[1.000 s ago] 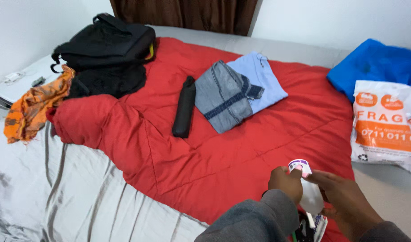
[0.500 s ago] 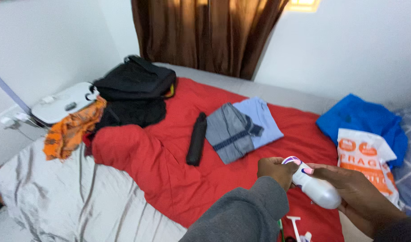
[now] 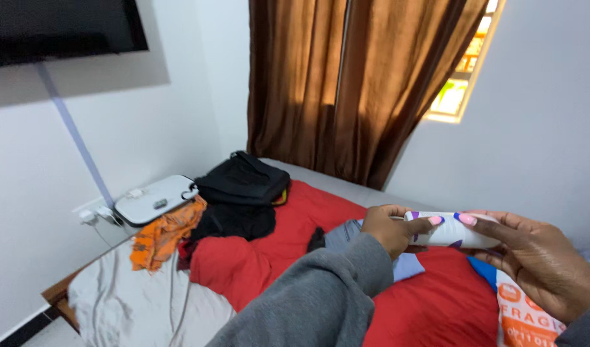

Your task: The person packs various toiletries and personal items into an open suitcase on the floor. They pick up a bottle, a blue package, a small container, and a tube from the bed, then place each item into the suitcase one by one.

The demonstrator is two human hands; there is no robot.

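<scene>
The white bottle [image 3: 450, 230] with purple markings lies sideways between my two hands, right of centre in the frame and raised above the bed. My left hand [image 3: 392, 228] closes its fingers and thumb around the bottle's left end, with the grey sleeve [image 3: 320, 299] running down to the bottom centre. My right hand [image 3: 539, 260] wraps the other end from below and behind, its forefinger stretched along the top, so both hands are gripping the bottle.

Below them the red quilt [image 3: 308, 257] covers the bed, with folded grey and light blue clothes [image 3: 346, 236] partly hidden behind my left hand. A black bag [image 3: 243, 180] sits on the quilt's far end at centre left, dark clothing just beneath it, and an orange cloth [image 3: 160, 238] lies beside that, towards the left. A white and orange plastic bag [image 3: 523, 318] shows at the lower right under my right hand. Brown curtains [image 3: 353, 83] fill the upper centre, and a dark screen [image 3: 57, 26] hangs in the upper left corner.
</scene>
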